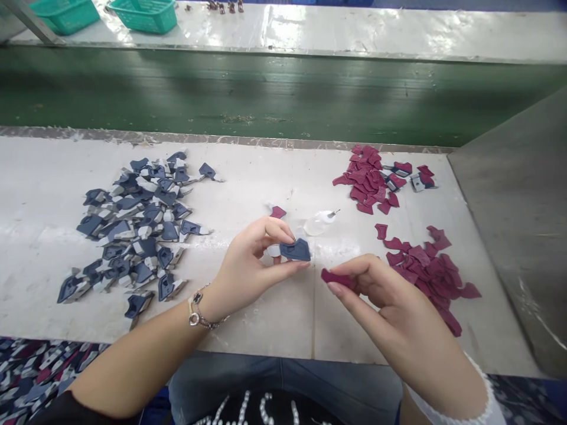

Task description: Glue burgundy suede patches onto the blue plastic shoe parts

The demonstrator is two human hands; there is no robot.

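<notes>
Between the thumb and fingers of my left hand [252, 262] is a dark blue and light grey plastic part [296, 249], its recessed blue face turned up. My right hand [390, 307] pinches a thin maroon plastic piece [336, 277], a short gap to the right of the blue part. Just beyond my left hand, a clear squeeze bottle with a thin metal tip [319, 223] lies on its side. Another part with a maroon face [277, 211] rests on the table behind my left fingers, partly hidden by them.
Blue-grey parts [142, 218] are heaped on the left of the white table [252, 171]. Maroon pieces form two piles [365, 177] on the right, with a few joined parts [401, 171] alongside. A metal panel [518, 206] borders the right. Green baskets [144, 15] stand on the back ledge.
</notes>
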